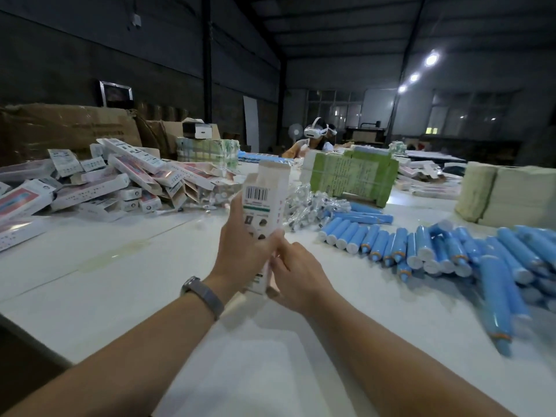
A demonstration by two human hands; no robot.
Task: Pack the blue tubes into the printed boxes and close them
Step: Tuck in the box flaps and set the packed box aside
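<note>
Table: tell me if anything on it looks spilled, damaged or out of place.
A faint yellowish stain marks the white table left of the hands, like a dried spill. The boxes at far left lie in a jumbled heap, several with flaps open. The blue tubes look undamaged.

Printed box (264, 212) lower end hidden behind hands; contents unseen.

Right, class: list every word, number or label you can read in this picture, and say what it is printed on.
No text can be read.
Printed box held in the left hand and right hand: barcode, small print blurred.
Pile of printed boxes: too blurred.
Green bundle: lines of print, too small.
</note>
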